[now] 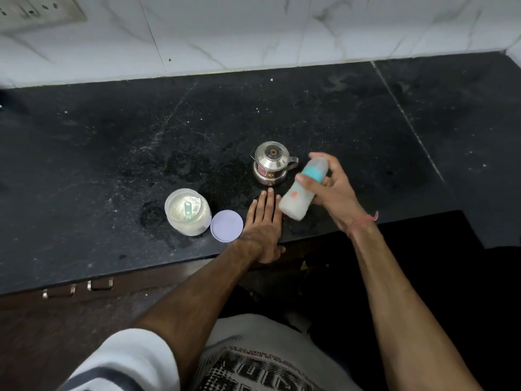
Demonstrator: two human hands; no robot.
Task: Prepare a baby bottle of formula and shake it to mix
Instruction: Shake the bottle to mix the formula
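Observation:
My right hand (334,190) grips a baby bottle (300,197) with a teal collar, tilted and blurred above the counter, its base towards me. White milky liquid fills its body. My left hand (263,224) lies flat on the black counter (112,153), fingers spread, holding nothing. An open clear jar of formula powder (188,211) with a pale scoop inside stands left of my left hand. Its lilac lid (226,226) lies flat beside it. A small steel pot with a lid and handle (272,163) stands just behind my hands.
A white marble-tiled wall (253,32) backs the counter, with a socket plate (36,11) at the top left. The counter's front edge runs under my left wrist. Drawer handles (79,287) show below it.

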